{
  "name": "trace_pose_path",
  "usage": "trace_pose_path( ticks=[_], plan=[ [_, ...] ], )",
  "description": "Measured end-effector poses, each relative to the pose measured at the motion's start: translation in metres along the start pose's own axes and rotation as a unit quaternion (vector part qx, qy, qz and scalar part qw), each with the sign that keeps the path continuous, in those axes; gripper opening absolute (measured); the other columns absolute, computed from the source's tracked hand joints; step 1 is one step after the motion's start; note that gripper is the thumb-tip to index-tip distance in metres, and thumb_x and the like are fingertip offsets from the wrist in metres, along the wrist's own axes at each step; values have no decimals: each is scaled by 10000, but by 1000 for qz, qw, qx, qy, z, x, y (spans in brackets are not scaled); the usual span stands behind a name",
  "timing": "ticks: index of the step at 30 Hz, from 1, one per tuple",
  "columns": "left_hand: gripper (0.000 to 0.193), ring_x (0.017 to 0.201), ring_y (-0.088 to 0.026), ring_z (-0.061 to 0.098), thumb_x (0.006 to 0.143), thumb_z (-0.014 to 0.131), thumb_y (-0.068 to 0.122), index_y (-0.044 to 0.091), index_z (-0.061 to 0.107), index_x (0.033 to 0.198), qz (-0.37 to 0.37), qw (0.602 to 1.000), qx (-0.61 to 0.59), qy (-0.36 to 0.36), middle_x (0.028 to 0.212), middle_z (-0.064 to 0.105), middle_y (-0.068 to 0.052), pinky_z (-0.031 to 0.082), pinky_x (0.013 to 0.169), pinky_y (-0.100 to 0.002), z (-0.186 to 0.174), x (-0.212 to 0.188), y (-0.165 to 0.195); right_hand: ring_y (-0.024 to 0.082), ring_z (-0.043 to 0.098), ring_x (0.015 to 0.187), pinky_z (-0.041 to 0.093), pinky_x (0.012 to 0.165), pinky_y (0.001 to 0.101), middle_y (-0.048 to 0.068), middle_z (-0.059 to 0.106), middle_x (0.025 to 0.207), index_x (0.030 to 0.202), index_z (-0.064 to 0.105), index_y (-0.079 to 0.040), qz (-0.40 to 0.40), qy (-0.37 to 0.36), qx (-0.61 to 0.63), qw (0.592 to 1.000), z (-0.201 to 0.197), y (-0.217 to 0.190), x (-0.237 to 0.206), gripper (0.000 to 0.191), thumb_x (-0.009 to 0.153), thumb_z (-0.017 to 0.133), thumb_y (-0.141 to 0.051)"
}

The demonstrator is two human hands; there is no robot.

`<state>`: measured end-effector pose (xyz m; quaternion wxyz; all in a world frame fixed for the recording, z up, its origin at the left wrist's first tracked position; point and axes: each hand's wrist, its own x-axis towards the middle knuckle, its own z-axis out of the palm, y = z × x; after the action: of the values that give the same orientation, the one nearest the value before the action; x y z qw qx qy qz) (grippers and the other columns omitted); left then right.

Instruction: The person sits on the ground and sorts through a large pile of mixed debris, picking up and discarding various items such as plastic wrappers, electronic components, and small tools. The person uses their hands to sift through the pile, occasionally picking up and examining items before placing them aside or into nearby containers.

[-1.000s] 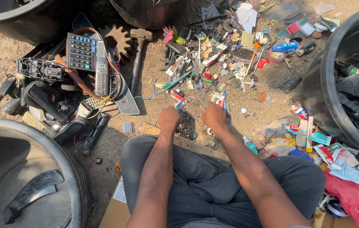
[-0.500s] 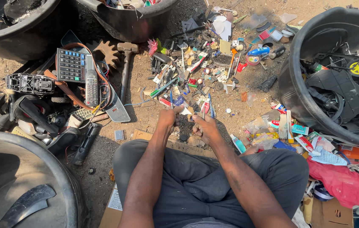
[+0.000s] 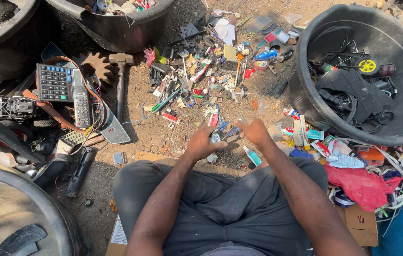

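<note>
I sit on the dirt ground with my knees apart, both arms stretched forward. My left hand (image 3: pixel 204 142) and my right hand (image 3: pixel 253 130) meet over a small blue and grey scrap piece (image 3: pixel 224 135), which they hold between the fingertips. Just beyond them lies a heap of small plastic and metal scraps (image 3: pixel 201 80). A blue tube (image 3: pixel 252 156) lies on the ground under my right wrist.
A black tub (image 3: pixel 306 109) with toy-car parts stands at right. More black tubs (image 3: pixel 116 28) stand at top and bottom left (image 3: pixel 31 204). A hammer (image 3: pixel 121 80), a gear (image 3: pixel 96 66), a calculator (image 3: pixel 54 81), a remote (image 3: pixel 82 106) and cardboard (image 3: pixel 360 223) lie around.
My view has swung to the right, bringing the right tub further into sight. My hands have come closer together over the small scrap piece.
</note>
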<state>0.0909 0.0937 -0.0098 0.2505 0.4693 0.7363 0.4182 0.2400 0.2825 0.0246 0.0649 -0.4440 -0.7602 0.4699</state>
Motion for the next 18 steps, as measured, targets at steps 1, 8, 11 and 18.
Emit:
trace_pose_path(
  ticks=[1, 8, 11, 18],
  plan=[
    [498, 983, -357, 656, 774, 837, 424, 74, 724, 1109, 12, 1000, 28, -3, 1037, 677, -191, 507, 849, -463, 3, -2, 2, 159, 479, 463, 343, 419, 356, 87, 608, 634, 820, 683, 55, 76, -32, 115, 990, 10, 2, -3, 468, 928, 770, -392],
    [394, 903, -294, 700, 848, 778, 400, 64, 762, 1053, -25, 996, -81, -32, 1025, 744, -125, 530, 821, -418, 4, 9, -23, 113, 427, 401, 306, 339, 300, 36, 550, 608, 802, 613, -14, 121, -73, 183, 973, 40, 9, 1, 449, 925, 724, -431],
    [399, 802, -245, 690, 819, 820, 362, 38, 762, 1044, -25, 992, -121, -27, 952, 744, -123, 529, 749, -396, 6, 12, -31, 111, 458, 430, 340, 357, 295, 51, 584, 656, 870, 646, -3, 103, -87, 170, 976, 38, 10, 6, 436, 929, 705, -431],
    [273, 593, -93, 614, 853, 812, 280, 18, 789, 925, -159, 947, -270, -71, 704, 725, -9, 495, 553, -305, 8, 17, -38, 80, 552, 594, 450, 492, 246, 19, 612, 730, 1141, 705, 2, -23, -146, 114, 982, 28, 9, 6, 431, 897, 698, -353]
  ],
)
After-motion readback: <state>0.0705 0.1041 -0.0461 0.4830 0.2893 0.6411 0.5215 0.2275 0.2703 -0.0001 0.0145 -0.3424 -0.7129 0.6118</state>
